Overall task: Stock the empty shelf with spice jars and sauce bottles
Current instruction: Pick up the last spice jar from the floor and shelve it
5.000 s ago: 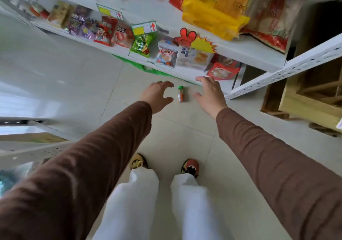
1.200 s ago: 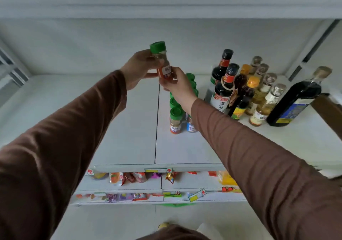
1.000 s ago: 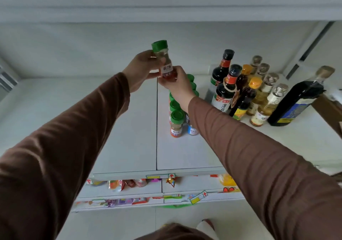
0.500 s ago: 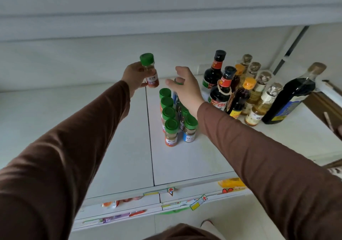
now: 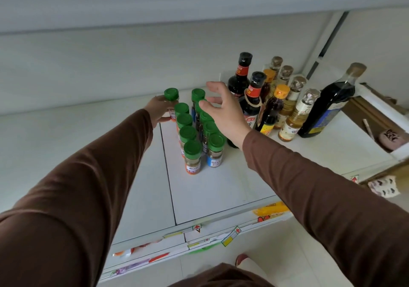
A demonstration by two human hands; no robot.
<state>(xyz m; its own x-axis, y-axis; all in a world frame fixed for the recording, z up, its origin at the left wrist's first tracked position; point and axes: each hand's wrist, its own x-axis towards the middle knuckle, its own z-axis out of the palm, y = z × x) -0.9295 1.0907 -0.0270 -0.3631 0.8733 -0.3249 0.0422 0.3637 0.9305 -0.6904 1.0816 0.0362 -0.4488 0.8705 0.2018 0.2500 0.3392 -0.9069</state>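
Observation:
My left hand grips a green-capped spice jar at the far left end of the jar group, low over the white shelf. Several more green-capped spice jars stand in two rows running toward the back. My right hand hovers over the right row with fingers spread and holds nothing. Dark and amber sauce bottles stand in a cluster to the right of the jars.
A large dark bottle stands at the right end of the shelf. The upper shelf's front edge hangs overhead. Price tags line the shelf's front lip, with snack packs on the shelf below. A wooden frame sits at far right.
My left hand has lowered the spice jar down toward the shelf at the back left of the rows. My right hand let go of the jar earlier and now hovers open over the right row.

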